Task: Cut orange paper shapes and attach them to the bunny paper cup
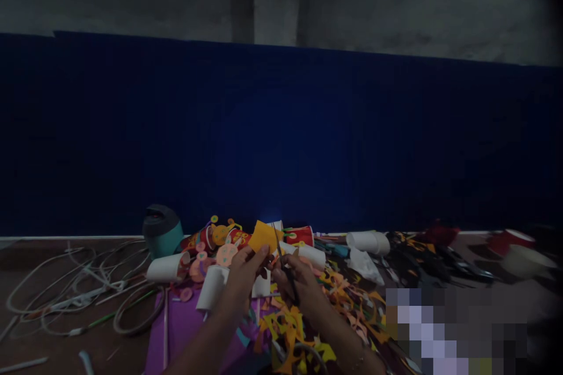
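My left hand [246,275] pinches a piece of orange paper [263,234] by its lower edge. In my right hand [301,284] is a pair of dark scissors [278,241], its blades pointing up beside the right side of the paper. Whether the blades touch the paper I cannot tell. Just below my hands lie many yellow and orange paper scraps [285,328]. A white paper cup [213,287] sits by my left wrist, and a red cup [300,237] lies behind the scissors.
Tangled white cables [83,287] spread at the left, near a teal container with a dark lid [162,231]. Purple paper [180,322] lies in front. White cups [367,242] and crumpled white tissue [366,265] lie to the right. A dark blue panel [281,135] stands behind the table.
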`<state>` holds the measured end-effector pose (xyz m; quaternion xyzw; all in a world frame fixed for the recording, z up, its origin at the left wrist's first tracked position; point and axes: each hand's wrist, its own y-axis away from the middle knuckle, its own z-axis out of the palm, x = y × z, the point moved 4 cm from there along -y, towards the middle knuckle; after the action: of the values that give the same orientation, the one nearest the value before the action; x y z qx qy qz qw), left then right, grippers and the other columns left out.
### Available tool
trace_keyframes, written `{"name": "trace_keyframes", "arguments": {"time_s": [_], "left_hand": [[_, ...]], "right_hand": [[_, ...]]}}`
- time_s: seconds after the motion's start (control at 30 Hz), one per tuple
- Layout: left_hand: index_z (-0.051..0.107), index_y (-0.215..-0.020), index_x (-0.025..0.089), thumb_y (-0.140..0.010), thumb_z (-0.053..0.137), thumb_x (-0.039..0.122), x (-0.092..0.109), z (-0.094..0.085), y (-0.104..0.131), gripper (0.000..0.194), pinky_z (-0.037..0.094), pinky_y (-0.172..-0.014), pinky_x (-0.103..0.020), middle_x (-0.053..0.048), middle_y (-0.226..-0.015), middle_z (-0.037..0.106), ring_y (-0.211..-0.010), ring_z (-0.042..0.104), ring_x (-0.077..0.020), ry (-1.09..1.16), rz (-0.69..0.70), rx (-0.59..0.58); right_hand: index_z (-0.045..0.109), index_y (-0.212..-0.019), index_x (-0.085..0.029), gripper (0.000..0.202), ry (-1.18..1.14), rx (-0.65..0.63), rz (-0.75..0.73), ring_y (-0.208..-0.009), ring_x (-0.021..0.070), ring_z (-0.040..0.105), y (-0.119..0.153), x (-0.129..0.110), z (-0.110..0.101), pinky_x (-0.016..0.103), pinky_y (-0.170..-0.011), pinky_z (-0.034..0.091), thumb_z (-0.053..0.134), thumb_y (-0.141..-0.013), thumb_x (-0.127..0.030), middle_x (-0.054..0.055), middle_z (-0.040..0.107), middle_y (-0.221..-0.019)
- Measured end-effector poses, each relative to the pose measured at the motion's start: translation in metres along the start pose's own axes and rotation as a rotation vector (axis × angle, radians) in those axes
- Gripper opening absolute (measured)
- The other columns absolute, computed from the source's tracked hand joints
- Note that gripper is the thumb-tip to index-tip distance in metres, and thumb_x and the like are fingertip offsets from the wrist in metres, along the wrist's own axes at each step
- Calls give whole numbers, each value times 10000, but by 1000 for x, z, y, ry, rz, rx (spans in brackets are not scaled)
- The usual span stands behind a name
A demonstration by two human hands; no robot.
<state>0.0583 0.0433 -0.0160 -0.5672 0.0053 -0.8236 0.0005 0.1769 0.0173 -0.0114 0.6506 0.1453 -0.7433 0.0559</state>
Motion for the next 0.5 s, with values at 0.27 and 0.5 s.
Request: {"name": "trace_keyframes", "arguments": {"time_s": [0.27, 0.5], "left_hand": [[595, -610, 140, -646, 702, 374, 18, -4, -4, 260, 367, -446, -181, 21, -495, 565, -445, 487, -82, -134, 75, 40], [622, -750, 155, -595, 745, 354, 3, -1, -1, 281, 409, -504, -188, 13, -625, 604, -527, 536, -90, 113, -58, 15]], "right_hand": [[473, -751, -187, 337, -8, -30, 14, -387, 48, 357, -3, 12, -5, 165, -361, 290, 630, -725, -484, -88, 395, -497], [451, -742, -192, 330, 7, -40, 33, -376, 61, 375, -1, 14, -2, 165, -340, 312, 619, -735, -476, -90, 417, -465]]}}
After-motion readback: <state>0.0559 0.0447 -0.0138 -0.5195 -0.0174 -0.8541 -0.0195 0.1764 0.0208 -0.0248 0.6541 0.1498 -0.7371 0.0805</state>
